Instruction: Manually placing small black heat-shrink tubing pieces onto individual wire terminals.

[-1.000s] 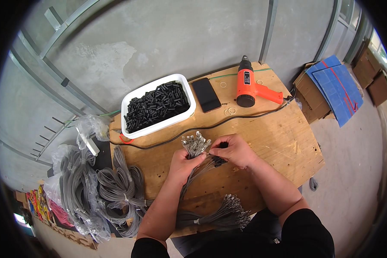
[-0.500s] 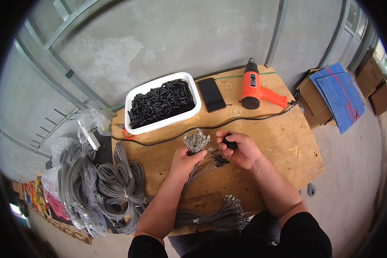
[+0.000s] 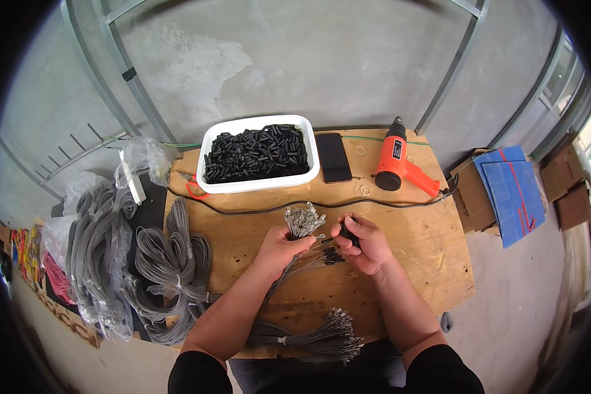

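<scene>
My left hand (image 3: 277,249) is closed around a bundle of grey wires (image 3: 304,222), whose bare metal ends fan out above the thumb. Just right of it, my right hand (image 3: 369,248) is curled around several short black sleeves (image 3: 349,232), partly hidden by the fingers. One wire end sticks out from the bundle toward the right fingertips. Below and between the hands, several wires with black sleeves (image 3: 333,256) on their ends rest over the table. Nearer to me lies a second tied bundle of grey wires (image 3: 338,330) with metal ends.
A white tub (image 3: 256,187) full of black sleeves stands at the back of the wooden table (image 3: 427,243). Beside it are a phone (image 3: 335,157), an orange heat gun (image 3: 392,157) and rubber bands (image 3: 362,190). A black cord (image 3: 262,211) crosses the table. Coiled grey wires (image 3: 177,262) lie left.
The whole view has shifted, with the table sitting slightly lower and further left. My right fingers have curled further around the black sleeves; my left hand keeps its grip on the bundle.
</scene>
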The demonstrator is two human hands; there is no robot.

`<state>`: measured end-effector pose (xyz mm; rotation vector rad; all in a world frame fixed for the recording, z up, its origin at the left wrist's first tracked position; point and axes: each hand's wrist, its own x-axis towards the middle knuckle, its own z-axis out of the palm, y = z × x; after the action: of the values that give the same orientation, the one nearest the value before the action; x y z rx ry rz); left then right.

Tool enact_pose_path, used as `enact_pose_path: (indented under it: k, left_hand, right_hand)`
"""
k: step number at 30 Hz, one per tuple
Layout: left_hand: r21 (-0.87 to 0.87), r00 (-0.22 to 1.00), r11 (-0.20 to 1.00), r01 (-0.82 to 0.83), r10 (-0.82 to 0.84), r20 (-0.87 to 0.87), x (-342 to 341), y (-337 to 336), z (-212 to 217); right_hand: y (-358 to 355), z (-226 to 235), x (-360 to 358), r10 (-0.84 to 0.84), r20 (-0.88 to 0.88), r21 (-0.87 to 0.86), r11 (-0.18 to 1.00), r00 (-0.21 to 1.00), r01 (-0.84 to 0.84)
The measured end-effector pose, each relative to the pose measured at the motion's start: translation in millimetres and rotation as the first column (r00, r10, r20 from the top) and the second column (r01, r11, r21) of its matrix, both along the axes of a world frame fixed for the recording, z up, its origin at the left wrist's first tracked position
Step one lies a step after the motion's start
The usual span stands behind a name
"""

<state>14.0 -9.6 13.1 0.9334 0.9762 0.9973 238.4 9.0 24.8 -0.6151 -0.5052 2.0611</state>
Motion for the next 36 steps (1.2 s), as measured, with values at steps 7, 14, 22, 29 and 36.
enact_pose_path:
  k: [7,14,22,29,36]
  left_hand:
    - [-0.008,1.000,1.000,0.008,-0.008,-0.015,-0.4,0.3,-2.3]
    - [-0.006,1.000,1.000,0.015,-0.016,-0.019,-0.2,1.3,-1.5]
    - [0.004,1.000,1.000,-0.006,0.006,0.004,-0.9,0.0,-0.2]
    - [0.001,1.000,1.000,-0.002,0.002,0.005,-1.7,0.7,-2.3]
    - [-0.001,0.999,1.000,-0.029,0.029,0.023,-0.9,-0.5,0.3]
  right_hand:
    - [2.9,-0.1,-1.0,-0.028,0.048,-0.070,0.997,0.998,0.031]
    - [4.8,-6.3,1.4,-0.023,-0.005,-0.108,0.994,1.000,0.022]
    - [-3.0,1.5,-6.6,-0.052,0.222,0.037,0.998,0.974,0.045]
    - [-5.3,-3.8,-6.7,-0.086,0.300,0.139,0.989,0.950,0.046]
    - [-10.4,3.8,-11.4,-0.090,0.445,0.187,0.982,0.891,0.006]
